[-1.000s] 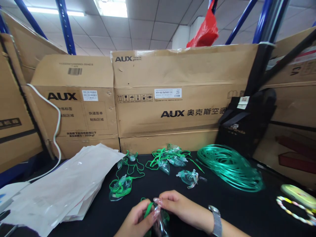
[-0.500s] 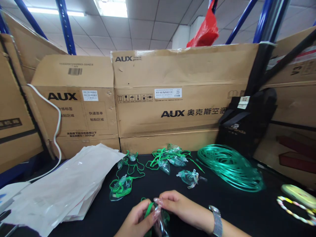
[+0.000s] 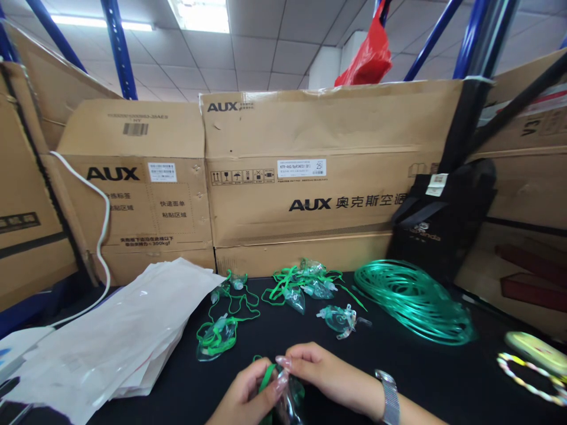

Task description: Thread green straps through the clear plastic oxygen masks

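At the bottom centre, a clear green-tinted oxygen mask [image 3: 290,404] with a green elastic strap is held between both hands. My left hand [image 3: 250,392] is closed on the mask and its strap. My right hand [image 3: 316,367], with a silver watch on its wrist, pinches the mask's upper part, its fingertips meeting the left thumb. My fingers hide much of the mask. Ahead of the hands lie another mask [image 3: 217,337] with its strap bundled on it, a mask without a green strap [image 3: 339,319], and a pile of strapped masks [image 3: 295,298].
White plastic bags [image 3: 119,319] are stacked at the left. A coil of green tubing [image 3: 411,301] lies at the right, near a black bag [image 3: 438,218]. A beaded bracelet [image 3: 527,381] sits at the right edge. Cardboard boxes [image 3: 248,212] stand along the back.
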